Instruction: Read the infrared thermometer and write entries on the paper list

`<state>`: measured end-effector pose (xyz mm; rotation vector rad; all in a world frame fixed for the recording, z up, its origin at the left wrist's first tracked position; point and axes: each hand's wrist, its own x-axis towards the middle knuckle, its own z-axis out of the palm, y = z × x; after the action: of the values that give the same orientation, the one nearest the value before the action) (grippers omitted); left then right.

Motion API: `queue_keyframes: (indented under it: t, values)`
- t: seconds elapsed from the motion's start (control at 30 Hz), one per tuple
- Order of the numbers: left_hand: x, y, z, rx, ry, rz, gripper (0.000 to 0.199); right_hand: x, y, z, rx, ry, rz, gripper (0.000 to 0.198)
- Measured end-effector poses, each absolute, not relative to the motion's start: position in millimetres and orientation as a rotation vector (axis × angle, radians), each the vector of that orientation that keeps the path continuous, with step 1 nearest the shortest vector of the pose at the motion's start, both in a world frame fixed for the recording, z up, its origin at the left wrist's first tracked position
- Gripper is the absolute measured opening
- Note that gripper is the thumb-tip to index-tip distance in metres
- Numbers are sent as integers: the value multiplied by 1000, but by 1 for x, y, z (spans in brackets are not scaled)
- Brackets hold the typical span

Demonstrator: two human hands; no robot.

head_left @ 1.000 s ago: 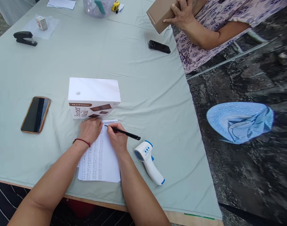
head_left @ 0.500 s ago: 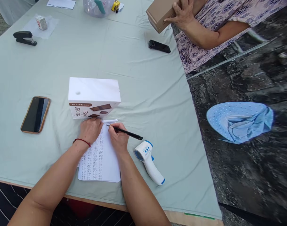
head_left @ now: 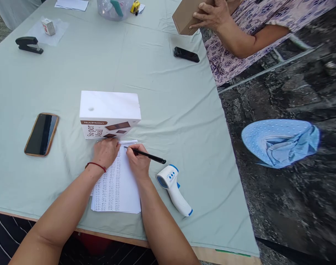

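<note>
A stack of white paper sheets (head_left: 130,191) lies before me, with columns of small handwriting down its left and middle. My right hand (head_left: 138,159) is closed around a black pen (head_left: 152,157), whose tip touches or hovers just over the top of the sheets. Over the upper left of the paper rests my left hand (head_left: 105,152), its fingers curled at the top edge and partly hidden. Right behind it stands a white box (head_left: 109,106) labelled NutriMotion Super Meal. A white and blue infrared thermometer (head_left: 174,191) lies to the right of my right forearm.
A phone (head_left: 41,134) lies at left; a stapler (head_left: 29,44) and small box (head_left: 48,27) sit farther back. Another person's hand (head_left: 212,16) holds a brown box (head_left: 184,18) near a black object (head_left: 186,54). Beyond the table edge is a blue hat (head_left: 280,143).
The other person's brown box has tilted and shifted slightly, and that person's hand has moved on it. The pen has moved very slightly left; my left hand looks still.
</note>
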<state>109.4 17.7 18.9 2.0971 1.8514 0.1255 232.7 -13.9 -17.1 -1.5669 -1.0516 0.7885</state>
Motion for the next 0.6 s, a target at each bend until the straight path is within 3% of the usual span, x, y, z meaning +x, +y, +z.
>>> queue_keyframes:
  t: [0.6]
  values:
    - [110,18,19,2091,1848,131,27,232,-13,-16,-1591,-1022,758,12]
